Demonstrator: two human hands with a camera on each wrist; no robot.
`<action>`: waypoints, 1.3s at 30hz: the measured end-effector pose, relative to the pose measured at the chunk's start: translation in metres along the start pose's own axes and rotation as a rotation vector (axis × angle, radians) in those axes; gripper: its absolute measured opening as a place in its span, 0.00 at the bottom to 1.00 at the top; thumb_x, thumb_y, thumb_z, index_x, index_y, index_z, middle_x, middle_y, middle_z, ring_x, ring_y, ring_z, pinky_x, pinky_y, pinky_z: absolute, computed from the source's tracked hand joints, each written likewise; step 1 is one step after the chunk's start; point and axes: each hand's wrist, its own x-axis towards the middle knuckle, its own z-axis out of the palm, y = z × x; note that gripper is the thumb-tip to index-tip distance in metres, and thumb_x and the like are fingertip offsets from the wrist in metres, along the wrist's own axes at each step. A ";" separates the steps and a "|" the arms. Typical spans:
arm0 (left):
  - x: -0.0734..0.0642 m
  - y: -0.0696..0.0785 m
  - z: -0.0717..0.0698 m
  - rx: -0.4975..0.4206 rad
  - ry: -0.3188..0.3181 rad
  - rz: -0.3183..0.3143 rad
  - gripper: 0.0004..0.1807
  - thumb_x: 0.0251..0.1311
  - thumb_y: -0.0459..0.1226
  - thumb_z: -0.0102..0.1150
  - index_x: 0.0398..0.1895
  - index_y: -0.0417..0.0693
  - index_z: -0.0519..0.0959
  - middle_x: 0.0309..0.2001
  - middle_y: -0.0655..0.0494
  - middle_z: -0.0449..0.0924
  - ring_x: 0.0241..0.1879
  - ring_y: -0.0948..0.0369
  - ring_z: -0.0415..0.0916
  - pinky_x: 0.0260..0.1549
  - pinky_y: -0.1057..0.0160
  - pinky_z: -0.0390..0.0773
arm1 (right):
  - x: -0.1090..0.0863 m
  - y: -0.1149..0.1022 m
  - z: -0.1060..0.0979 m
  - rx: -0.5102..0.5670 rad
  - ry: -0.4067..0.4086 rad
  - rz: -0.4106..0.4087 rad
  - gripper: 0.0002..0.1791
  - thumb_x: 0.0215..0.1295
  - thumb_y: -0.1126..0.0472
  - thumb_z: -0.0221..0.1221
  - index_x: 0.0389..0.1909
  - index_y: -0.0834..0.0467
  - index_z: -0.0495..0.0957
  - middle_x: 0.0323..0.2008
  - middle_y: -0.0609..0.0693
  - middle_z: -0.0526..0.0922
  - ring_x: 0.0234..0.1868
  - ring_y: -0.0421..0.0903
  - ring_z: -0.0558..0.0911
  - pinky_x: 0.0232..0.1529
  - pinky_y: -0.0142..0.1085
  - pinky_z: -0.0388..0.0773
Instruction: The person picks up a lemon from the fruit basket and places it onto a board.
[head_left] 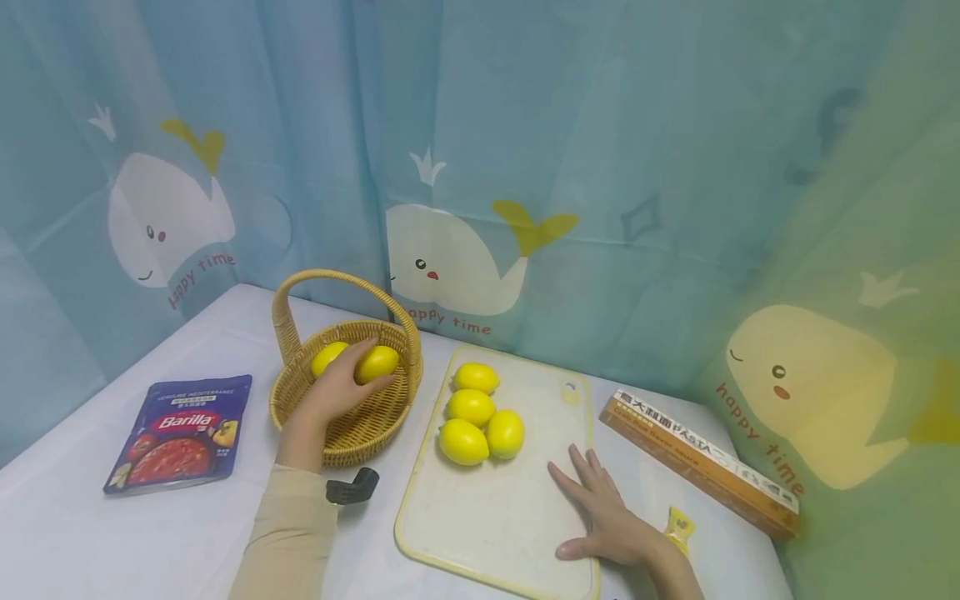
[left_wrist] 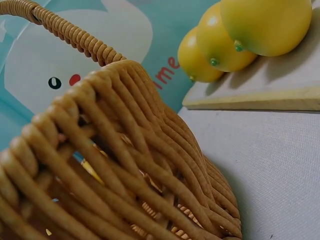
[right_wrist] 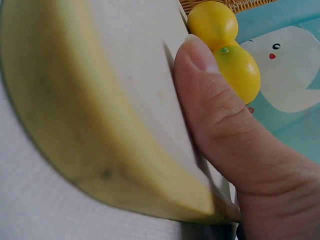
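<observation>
While whale-print curtain [head_left: 637, 208] hangs behind, bench [head_left: 67, 533] carries cutting board [head_left: 487, 525]. Wicker basket [head_left: 367, 429] at board's ten o'clock, pasta box [head_left: 697, 462] at three. Barilla pouch [head_left: 180, 433] at basket's nine. Right hand [head_left: 603, 521] at board's four o'clock: fingers spread wide, resting on board, gripping nothing. Left hand [head_left: 337, 389] inside basket, half closed, thumb and fingers around held lemon [head_left: 381, 363]; second lemon [head_left: 327, 357] at its nine o'clock. Four lemons [head_left: 472, 408] grouped toward board's eleven. Small yellow packet [head_left: 679, 525] near right wrist, at its one.
</observation>
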 end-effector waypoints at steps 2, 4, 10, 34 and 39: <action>0.000 -0.001 0.000 0.014 0.000 0.007 0.44 0.59 0.53 0.59 0.74 0.46 0.52 0.73 0.42 0.52 0.71 0.43 0.52 0.68 0.41 0.56 | 0.000 0.000 0.000 -0.002 0.001 -0.005 0.58 0.40 0.40 0.71 0.73 0.48 0.53 0.75 0.61 0.31 0.72 0.66 0.25 0.66 0.68 0.27; 0.001 -0.002 0.001 0.027 0.000 0.018 0.43 0.60 0.50 0.60 0.73 0.44 0.53 0.73 0.41 0.52 0.70 0.42 0.52 0.68 0.40 0.56 | 0.000 0.000 0.000 0.001 0.003 -0.007 0.58 0.40 0.40 0.71 0.73 0.48 0.53 0.75 0.61 0.31 0.72 0.66 0.24 0.66 0.68 0.27; 0.001 -0.003 0.002 0.036 -0.021 0.014 0.44 0.59 0.49 0.61 0.73 0.43 0.53 0.71 0.39 0.52 0.68 0.40 0.55 0.66 0.39 0.58 | -0.001 -0.001 -0.001 0.011 0.001 -0.006 0.58 0.40 0.41 0.71 0.73 0.49 0.54 0.75 0.61 0.31 0.72 0.66 0.24 0.66 0.68 0.26; -0.001 -0.004 0.001 0.024 -0.023 0.023 0.30 0.63 0.41 0.58 0.67 0.43 0.65 0.66 0.42 0.60 0.66 0.43 0.60 0.67 0.41 0.59 | 0.000 -0.003 -0.001 0.002 -0.005 0.006 0.58 0.40 0.41 0.71 0.73 0.49 0.54 0.75 0.61 0.31 0.72 0.66 0.24 0.66 0.67 0.26; -0.001 -0.002 0.001 0.021 -0.015 0.009 0.24 0.65 0.40 0.54 0.64 0.45 0.69 0.63 0.41 0.64 0.65 0.43 0.61 0.66 0.41 0.59 | 0.000 -0.004 -0.001 0.003 -0.004 0.006 0.58 0.40 0.41 0.71 0.73 0.49 0.54 0.75 0.61 0.31 0.72 0.66 0.24 0.66 0.67 0.26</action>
